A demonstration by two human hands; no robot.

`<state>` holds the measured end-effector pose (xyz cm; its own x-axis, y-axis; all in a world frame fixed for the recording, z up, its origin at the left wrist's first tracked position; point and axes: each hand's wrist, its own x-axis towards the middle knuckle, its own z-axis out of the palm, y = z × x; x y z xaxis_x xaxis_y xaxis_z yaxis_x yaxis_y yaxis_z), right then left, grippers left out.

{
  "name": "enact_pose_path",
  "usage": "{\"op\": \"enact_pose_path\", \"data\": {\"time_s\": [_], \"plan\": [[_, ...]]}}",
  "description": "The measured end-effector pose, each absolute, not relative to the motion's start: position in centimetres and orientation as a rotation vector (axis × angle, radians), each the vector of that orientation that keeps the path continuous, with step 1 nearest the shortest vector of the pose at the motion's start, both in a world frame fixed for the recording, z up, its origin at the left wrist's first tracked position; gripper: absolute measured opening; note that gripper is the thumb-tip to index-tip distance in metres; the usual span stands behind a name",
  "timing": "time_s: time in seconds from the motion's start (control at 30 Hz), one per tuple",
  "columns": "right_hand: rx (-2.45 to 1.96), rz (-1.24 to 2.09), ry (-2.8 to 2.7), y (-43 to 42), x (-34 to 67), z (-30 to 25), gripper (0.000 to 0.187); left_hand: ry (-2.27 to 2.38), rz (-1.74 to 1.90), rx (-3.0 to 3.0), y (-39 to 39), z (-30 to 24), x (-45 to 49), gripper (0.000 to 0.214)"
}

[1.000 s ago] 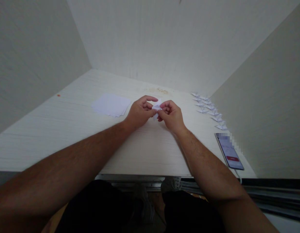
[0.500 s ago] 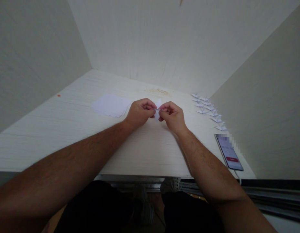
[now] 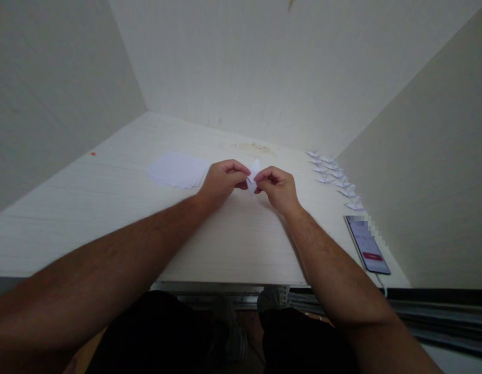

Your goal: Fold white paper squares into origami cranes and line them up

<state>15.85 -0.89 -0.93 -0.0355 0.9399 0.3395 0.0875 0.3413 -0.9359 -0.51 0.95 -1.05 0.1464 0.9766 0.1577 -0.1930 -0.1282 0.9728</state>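
My left hand (image 3: 222, 181) and my right hand (image 3: 278, 188) meet over the middle of a pale wooden table (image 3: 108, 208). Both pinch a small folded piece of white paper (image 3: 253, 171), which sticks up between the fingertips. The fingers of each hand are curled closed around it. Most of the paper is hidden behind the fingers.
A loose stack of white paper squares (image 3: 178, 169) lies left of my hands. Several small folded paper figures (image 3: 334, 174) line the right wall. A phone (image 3: 367, 244) with a lit screen lies near the front right edge. Walls close the table on three sides.
My left fingers have curled in from a looser pose. The paper has turned from lying flat between my fingers to standing upright. Both hands stay in place.
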Motion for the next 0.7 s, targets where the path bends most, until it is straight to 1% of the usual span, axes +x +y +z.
{"op": "enact_pose_path", "data": {"time_s": [0.2, 0.27, 0.37, 0.4, 0.6, 0.7], "plan": [[-1.076, 0.857, -1.479, -0.72, 15.71, -1.25, 0.003, 0.904, 1.288, 1.285, 0.83, -0.65, -0.53, 0.021], [-1.051, 0.884, -1.441, -0.66, 15.66, -1.24, 0.010, 0.922, 1.317, 1.294, 0.83, -0.52, -0.52, 0.023], [-1.035, 0.949, -1.330, -0.52, 15.62, -1.16, 0.027, 0.951, 1.374, 1.312, 0.84, -0.40, -0.47, 0.028], [-1.054, 0.963, -1.306, -0.47, 15.62, -1.14, 0.029, 0.960, 1.390, 1.325, 0.83, -0.39, -0.44, 0.029], [-1.131, 1.021, -1.281, -0.41, 15.56, -1.26, 0.024, 0.964, 1.420, 1.422, 0.80, -0.60, -0.43, 0.033], [-1.086, 1.052, -1.240, -0.50, 15.51, -1.28, 0.025, 0.967, 1.337, 1.431, 0.88, -0.66, -0.65, 0.028]]}}
